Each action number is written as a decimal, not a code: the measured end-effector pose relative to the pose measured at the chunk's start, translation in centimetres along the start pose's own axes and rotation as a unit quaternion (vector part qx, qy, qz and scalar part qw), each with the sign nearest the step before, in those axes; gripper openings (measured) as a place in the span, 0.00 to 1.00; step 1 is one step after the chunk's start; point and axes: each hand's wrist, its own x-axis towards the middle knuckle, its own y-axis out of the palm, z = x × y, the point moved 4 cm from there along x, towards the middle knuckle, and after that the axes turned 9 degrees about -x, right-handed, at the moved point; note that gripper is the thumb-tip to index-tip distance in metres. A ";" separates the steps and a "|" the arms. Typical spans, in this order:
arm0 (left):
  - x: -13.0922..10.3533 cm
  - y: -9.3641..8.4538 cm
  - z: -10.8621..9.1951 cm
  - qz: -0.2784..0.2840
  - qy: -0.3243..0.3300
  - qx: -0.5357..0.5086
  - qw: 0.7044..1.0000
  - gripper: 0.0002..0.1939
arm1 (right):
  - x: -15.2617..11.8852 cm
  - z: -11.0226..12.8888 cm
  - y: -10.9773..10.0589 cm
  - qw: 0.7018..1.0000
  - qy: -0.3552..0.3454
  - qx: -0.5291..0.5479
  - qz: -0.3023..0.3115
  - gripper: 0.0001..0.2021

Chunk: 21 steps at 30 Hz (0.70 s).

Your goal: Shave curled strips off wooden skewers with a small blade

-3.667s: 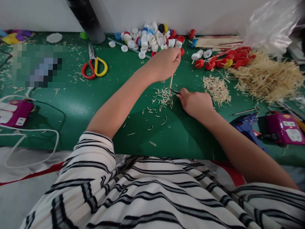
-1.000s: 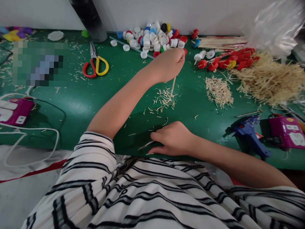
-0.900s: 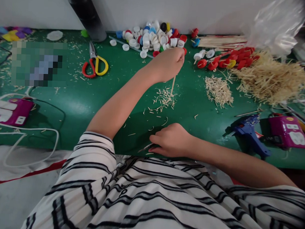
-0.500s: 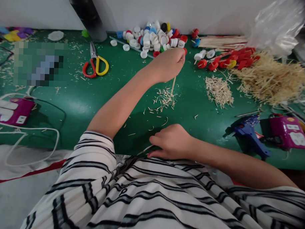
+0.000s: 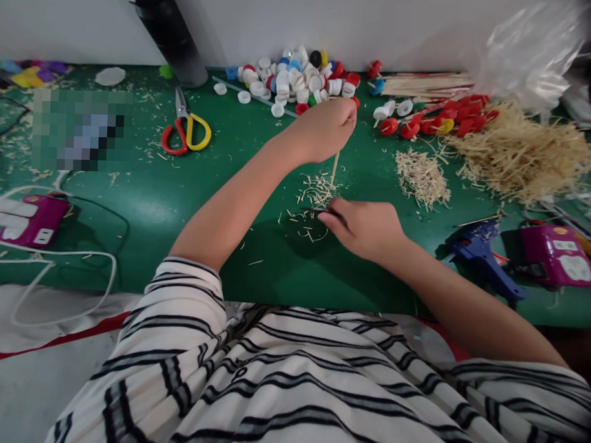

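My left hand [image 5: 326,129] is closed around a thin wooden stick [image 5: 335,170], which slants down to the green table [image 5: 180,198]. At the stick's lower end lies a loose scatter of pale wood shavings [image 5: 312,190]. Just below and to the right of these shavings is my right hand [image 5: 367,229], its fingers pinched together. Something thin and dark shows at its fingertips, too small to make out. The upper end of the stick is hidden inside my left fist.
Bottle caps [image 5: 291,76] are heaped behind my left hand. Scissors [image 5: 185,128] and a black bottle [image 5: 173,39] stand left. Right are shavings piles [image 5: 423,177], [image 5: 525,152] a straw-like heap, red caps on sticks [image 5: 444,117], a blue glue gun [image 5: 488,257] and a magenta box [image 5: 558,255].
My right hand has moved up and forward from the table's front edge to the shavings near the stick. My left hand still holds the stick in nearly the same place.
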 end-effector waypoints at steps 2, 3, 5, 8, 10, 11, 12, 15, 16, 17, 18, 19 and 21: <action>-0.1 0.0 0.0 0.005 -0.003 -0.007 1.000 0.10 | 0.5 -1.7 -0.2 1.000 0.024 -0.006 -0.008 0.29; -0.1 0.0 0.0 0.008 -0.002 -0.010 1.000 0.10 | 0.7 -2.5 -0.3 0.999 0.038 -0.009 -0.012 0.28; -0.1 0.1 0.0 0.018 0.003 -0.016 1.000 0.08 | 1.1 -4.1 -0.2 0.997 0.066 -0.009 -0.023 0.26; 0.0 0.3 -0.1 0.029 0.018 -0.027 0.999 0.07 | 1.6 -5.6 -0.2 0.995 0.071 0.001 -0.064 0.25; -0.1 0.3 -0.3 0.031 0.025 -0.032 0.999 0.07 | 1.7 -6.1 -0.2 0.994 0.057 0.004 -0.097 0.24; -0.1 0.4 -0.4 0.031 0.025 -0.032 0.999 0.07 | 1.8 -6.2 -0.2 0.992 0.054 0.001 -0.111 0.24; -0.1 0.4 -0.5 0.031 0.024 -0.030 0.999 0.07 | 1.8 -6.3 -0.1 0.991 0.054 -0.005 -0.122 0.24; -0.2 0.3 -0.5 0.027 0.021 -0.022 0.999 0.07 | 2.1 -6.4 0.3 0.989 0.067 -0.034 -0.131 0.24; -0.2 0.2 -0.4 0.025 0.019 -0.019 0.999 0.08 | 2.2 -6.4 0.5 0.989 0.068 -0.043 -0.127 0.24; -0.2 0.1 -0.3 0.024 0.019 -0.018 0.999 0.08 | 2.4 -6.4 0.7 0.989 0.066 -0.049 -0.123 0.24; -0.1 0.0 -0.2 0.023 0.018 -0.016 0.999 0.08 | 2.5 -6.4 0.8 0.989 0.063 -0.053 -0.120 0.24; -0.1 -0.1 0.0 0.022 0.016 -0.015 1.000 0.09 | 2.6 -6.4 0.9 0.990 0.062 -0.053 -0.119 0.24; -0.1 -0.1 0.3 0.024 0.009 -0.014 1.000 0.09 | 2.7 -6.3 1.0 0.990 0.061 -0.048 -0.116 0.24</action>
